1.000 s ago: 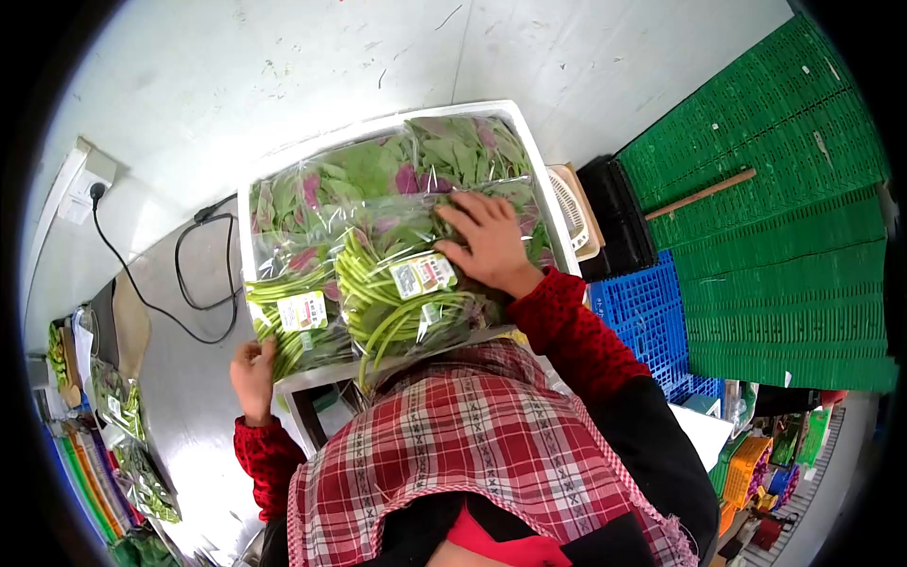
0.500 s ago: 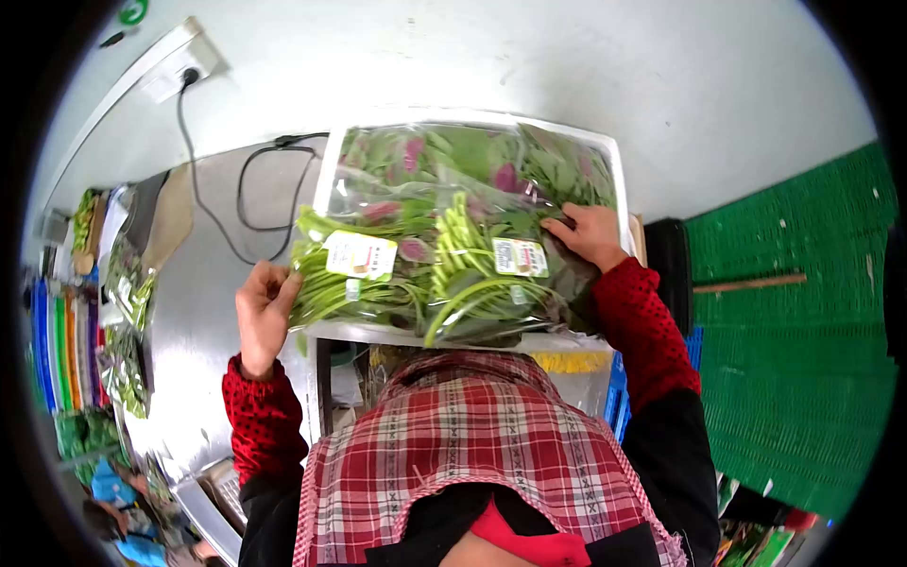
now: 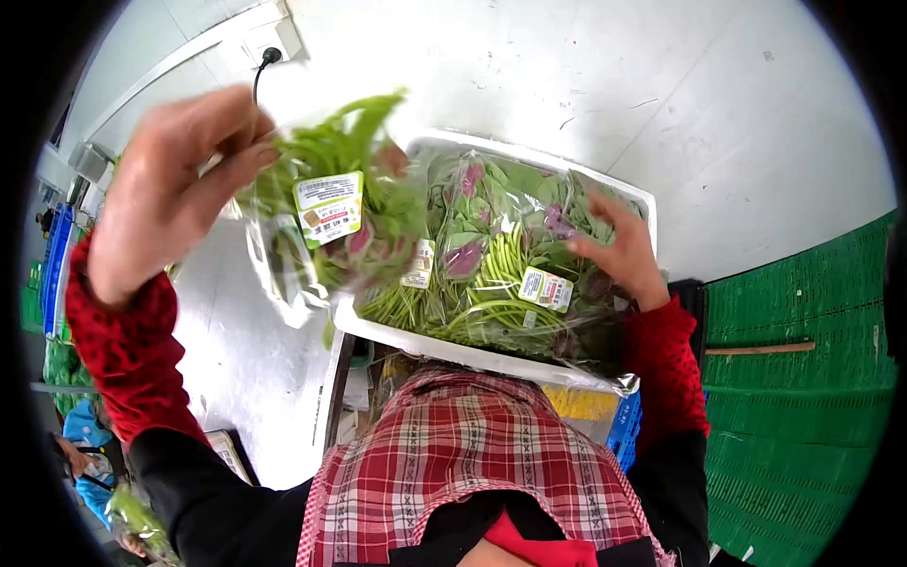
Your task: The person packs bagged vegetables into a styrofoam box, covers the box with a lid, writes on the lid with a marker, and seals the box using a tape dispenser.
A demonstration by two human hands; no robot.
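Note:
Raised at the upper left, my left hand [image 3: 184, 180] pinches the edge of a clear bag of green-stemmed vegetables [image 3: 354, 213] with a white and green label. The bag hangs over the left end of a white foam box [image 3: 491, 361]. More bagged leafy greens with purple patches [image 3: 510, 203] lie inside, two with labels showing. Over the box's right side is my right hand [image 3: 624, 248], its fingers spread and thumb apart, nothing held, close above or touching the bags.
A metal table [image 3: 246, 359] extends left of the box. Green plastic crates [image 3: 803, 397] are stacked at the right, with a blue crate [image 3: 624, 430] below the box. A plug and cable [image 3: 270, 57] hang on the wall. Another person [image 3: 90, 454] is at the lower left.
My left hand has risen from the box's left edge, lifting a labelled bag. The box appears shifted in view, and my right hand's fingers have spread at its right side.

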